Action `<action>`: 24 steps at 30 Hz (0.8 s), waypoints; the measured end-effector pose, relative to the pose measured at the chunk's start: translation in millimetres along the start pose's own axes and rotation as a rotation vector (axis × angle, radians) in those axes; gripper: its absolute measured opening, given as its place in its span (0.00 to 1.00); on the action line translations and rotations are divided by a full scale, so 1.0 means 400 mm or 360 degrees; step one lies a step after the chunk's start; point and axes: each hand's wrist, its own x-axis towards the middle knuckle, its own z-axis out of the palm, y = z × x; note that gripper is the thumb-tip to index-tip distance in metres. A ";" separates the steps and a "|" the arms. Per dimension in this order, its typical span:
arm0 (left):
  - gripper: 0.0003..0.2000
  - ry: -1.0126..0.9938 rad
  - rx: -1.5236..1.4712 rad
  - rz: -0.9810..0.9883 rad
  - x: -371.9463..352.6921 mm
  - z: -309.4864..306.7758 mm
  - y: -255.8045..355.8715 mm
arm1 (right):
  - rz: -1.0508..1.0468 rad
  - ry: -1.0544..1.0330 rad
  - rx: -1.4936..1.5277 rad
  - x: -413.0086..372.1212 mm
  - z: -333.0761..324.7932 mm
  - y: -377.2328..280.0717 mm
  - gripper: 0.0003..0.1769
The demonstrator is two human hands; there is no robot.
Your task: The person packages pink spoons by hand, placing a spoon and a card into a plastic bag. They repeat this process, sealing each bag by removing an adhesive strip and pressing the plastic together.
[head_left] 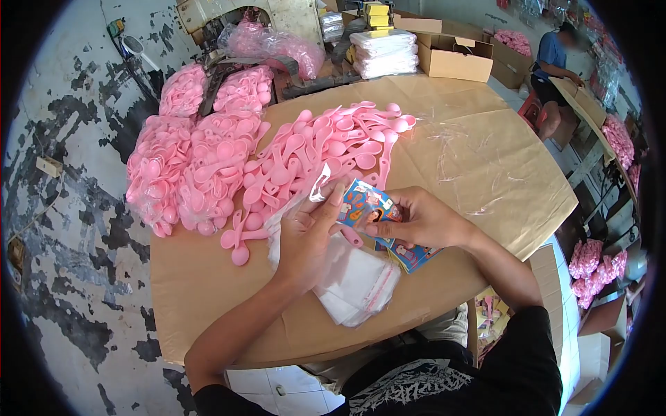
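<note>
My left hand (310, 232) is closed on a clear plastic bag (321, 182), its fingers up at the bag's edge. Between the thumb and fingers of my right hand (430, 216) is a blue printed card (361, 201), which overlaps the bag's side. A pink spoon handle (352, 237) shows just under the card. More blue cards (416, 258) lie on the table beneath my right hand. Below my left hand rests a stack of clear bags (361, 281). Loose pink measuring spoons (326, 142) spread in a heap beyond both hands.
Filled bags of pink spoons (163, 166) stand along the table's left side. At the back are a stack of packed clear bags (383, 52) and an open cardboard box (454, 59). Brown paper (506, 159) covers the table. Another person (551, 62) sits at a far right table.
</note>
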 end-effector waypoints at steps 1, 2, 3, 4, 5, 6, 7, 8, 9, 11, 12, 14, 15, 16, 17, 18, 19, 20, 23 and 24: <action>0.20 -0.0037 -0.0002 0.0022 0.001 0.000 0.002 | 0.0009 -0.0002 -0.0023 -0.001 -0.001 -0.002 0.20; 0.20 0.0013 0.0007 0.0065 0.003 0.003 0.001 | 0.0017 -0.0004 -0.0045 -0.002 -0.003 -0.003 0.19; 0.20 0.0064 0.0018 0.0109 0.006 0.007 -0.001 | 0.0024 -0.0007 -0.0067 -0.002 -0.005 -0.004 0.19; 0.20 0.0114 0.0029 0.0153 0.007 0.009 -0.002 | -0.0010 0.0008 -0.0083 -0.001 -0.004 0.000 0.19; 0.20 0.0110 0.0014 0.0143 0.007 0.009 -0.001 | -0.0044 0.0024 -0.0100 0.001 -0.004 0.007 0.18; 0.20 0.0105 -0.0001 0.0131 0.004 0.009 -0.002 | -0.0077 0.0042 -0.0116 0.001 -0.004 0.011 0.18; 0.20 0.0101 -0.0017 0.0115 0.002 0.010 -0.003 | -0.0073 0.0038 -0.0125 -0.001 -0.005 0.011 0.18; 0.19 0.0106 -0.0076 0.0101 0.002 0.012 -0.001 | -0.0070 0.0034 -0.0134 -0.002 -0.006 0.009 0.17; 0.19 0.0113 -0.0135 0.0086 0.002 0.015 0.003 | -0.0065 0.0029 -0.0143 -0.004 -0.006 0.005 0.17; 0.19 0.0107 -0.0157 0.0079 0.001 0.018 0.003 | 0.0041 0.0031 -0.0062 -0.014 -0.003 -0.028 0.16; 0.19 0.0092 -0.0118 0.0091 0.002 0.017 0.001 | 0.0091 0.0031 -0.0024 -0.017 -0.003 -0.039 0.16; 0.19 0.0045 -0.0052 0.0090 0.004 0.011 -0.006 | -0.0043 0.0038 -0.0042 -0.011 0.001 -0.020 0.16; 0.19 0.0013 -0.0026 0.0075 0.003 0.006 -0.013 | -0.0109 0.0041 -0.0049 -0.009 0.003 -0.011 0.16; 0.19 -0.0020 -0.0001 0.0059 0.002 0.003 -0.017 | -0.0133 0.0033 -0.0070 -0.009 0.003 -0.008 0.15; 0.18 -0.0059 0.0064 0.0070 0.002 0.003 -0.015 | -0.0158 0.0024 -0.0092 -0.010 0.002 -0.005 0.15; 0.17 -0.0098 0.0129 0.0082 0.003 0.004 -0.012 | -0.0182 0.0015 -0.0115 -0.011 0.002 -0.004 0.15; 0.17 -0.0136 0.0194 0.0093 0.004 0.005 -0.008 | -0.0257 0.0049 -0.0001 -0.010 0.005 -0.005 0.14; 0.16 -0.0089 0.0099 0.0067 0.004 0.011 0.001 | -0.0331 0.0082 0.0113 -0.009 0.010 -0.008 0.14; 0.14 -0.0012 -0.0118 0.0038 0.004 0.022 0.022 | -0.0233 0.0156 0.0209 -0.019 -0.005 -0.028 0.12; 0.13 -0.0028 -0.0146 0.0056 0.006 0.018 0.019 | -0.0146 0.0176 0.0199 -0.022 -0.011 -0.033 0.12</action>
